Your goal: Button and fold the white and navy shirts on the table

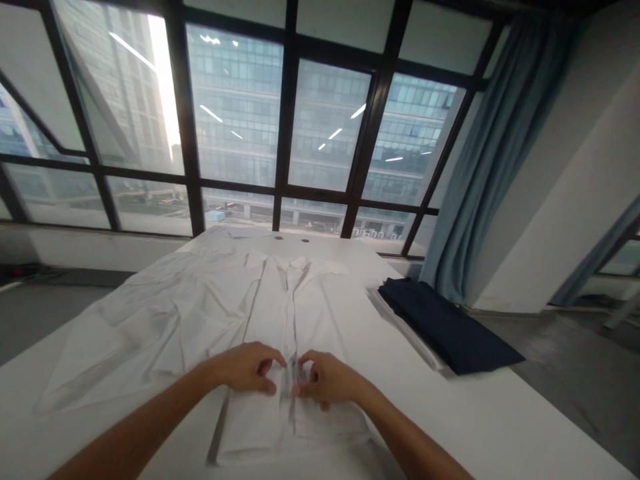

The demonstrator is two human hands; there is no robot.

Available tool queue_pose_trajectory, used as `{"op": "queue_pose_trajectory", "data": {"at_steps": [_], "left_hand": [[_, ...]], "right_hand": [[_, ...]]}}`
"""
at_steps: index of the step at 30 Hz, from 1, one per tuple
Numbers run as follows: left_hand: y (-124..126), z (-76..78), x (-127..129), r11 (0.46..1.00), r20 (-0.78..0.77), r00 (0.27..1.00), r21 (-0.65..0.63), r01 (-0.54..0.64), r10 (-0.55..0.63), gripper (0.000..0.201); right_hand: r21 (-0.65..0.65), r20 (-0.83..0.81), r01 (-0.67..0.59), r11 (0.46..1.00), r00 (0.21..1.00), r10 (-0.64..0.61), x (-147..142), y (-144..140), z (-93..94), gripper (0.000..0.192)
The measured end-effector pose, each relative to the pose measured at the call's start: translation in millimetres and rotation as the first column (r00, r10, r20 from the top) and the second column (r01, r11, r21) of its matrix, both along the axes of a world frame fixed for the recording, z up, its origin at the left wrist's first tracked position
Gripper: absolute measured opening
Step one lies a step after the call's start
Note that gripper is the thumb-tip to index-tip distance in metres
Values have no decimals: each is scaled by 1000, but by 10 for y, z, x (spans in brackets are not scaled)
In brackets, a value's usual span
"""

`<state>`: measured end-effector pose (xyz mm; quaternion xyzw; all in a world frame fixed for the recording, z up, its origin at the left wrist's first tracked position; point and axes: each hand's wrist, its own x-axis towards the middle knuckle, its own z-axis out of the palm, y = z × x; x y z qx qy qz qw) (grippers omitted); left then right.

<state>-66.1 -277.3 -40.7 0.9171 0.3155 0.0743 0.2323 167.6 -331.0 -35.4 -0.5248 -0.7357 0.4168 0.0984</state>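
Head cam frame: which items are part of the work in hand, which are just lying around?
In hand:
- white button-front shirt spread flat on the table
- left hand and right hand, both pinching the shirt's front placket

Lying about:
- folded dark navy cloth at the right table edge
- white table
- blue-grey curtain

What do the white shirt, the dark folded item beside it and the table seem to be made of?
Shirt: thin woven cloth, probably cotton or a blend; matte, with soft creases. Both hands pinch its front placket. Dark item: navy fabric, matte, folded flat; weave too small to tell. Table: smooth white top, likely laminate or painted board, with a faint sheen.
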Motion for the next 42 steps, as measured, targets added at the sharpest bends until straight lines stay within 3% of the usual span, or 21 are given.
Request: {"op": "queue_pose_trajectory", "data": {"at_steps": [2, 4, 6, 11, 15, 18, 22, 24, 27, 31, 33, 35, 36, 37, 38, 39, 40, 42], "left_hand": [[-50, 51, -20, 995, -31, 996, -48, 86, -88, 33], [-72, 68, -10, 995, -28, 995, -9, 97, -98, 19], [-75, 81, 18, 995, 1, 995, 9, 95, -95, 12], [-104, 119, 110, 999, 178, 984, -37, -2, 9, 23], [-170, 82, 161, 998, 103, 994, -31, 48, -44, 19], [-178, 48, 130, 997, 101, 992, 48, 67, -71, 28], [-150, -100, 69, 973, 73, 994, 220, 63, -81, 67], [-154, -211, 71, 971, -32, 995, 219, 95, -91, 79], [-222, -300, 93, 973, -120, 987, 193, 126, -104, 80], [-429, -191, 65, 982, -134, 982, 118, 147, -130, 82], [-503, -82, 28, 980, -112, 977, 65, 187, -179, 82], [-465, 15, 2, 973, -55, 972, 28, 228, -226, 65], [-388, 49, -1, 975, -12, 975, 30, 222, -222, 54], [-269, 71, 5, 981, 37, 981, 52, 189, -191, 45], [-112, 77, 19, 988, 89, 987, 92, 124, -132, 42], [74, 69, 40, 989, 132, 990, 146, 36, -55, 43], [279, 47, 66, 978, 158, 987, 204, -55, 22, 43], [690, -34, 123, 938, 138, 980, 295, -181, 146, 46]], "right_hand": [[128, 96, -5, 992, 995, -7, -17, -46, 34, 58], [208, 145, -10, 978, 989, -21, -50, -78, 50, 47], [195, 115, 1, 981, 993, -24, -68, -90, 67, 43], [119, -83, 52, 991, 996, -42, 13, -66, 153, 43], [88, -74, -56, 995, 995, 62, 52, -67, 110, 46], [69, -9, -170, 983, 985, 171, 45, -72, 42, 49], [28, -55, -223, 974, 973, 224, 40, -55, 43, 51], [72, -10, -251, 965, 968, 253, 21, -55, 61, 47], [103, 85, -285, 953, 957, 277, -53, -100, 85, 39], [-93, 133, -374, 923, 914, 383, -146, -187, 128, 16], [-279, 66, -444, 852, 876, 478, -118, -139, 149, 14], [-399, -70, -484, 779, 863, 500, -15, 49, 161, 21], [-384, -109, -466, 797, 880, 462, 61, 204, 163, 24], [-310, -110, -416, 855, 909, 402, 146, 397, 161, 24], [-158, -69, -306, 939, 952, 299, 235, 621, 155, 20], [41, -7, -174, 984, 985, 174, 321, 864, 143, 17], [254, 55, -55, 966, 998, 43, 398, 1117, 124, 16], [549, 131, 83, 832, 974, -183, 512, 1608, 62, 20]]}}
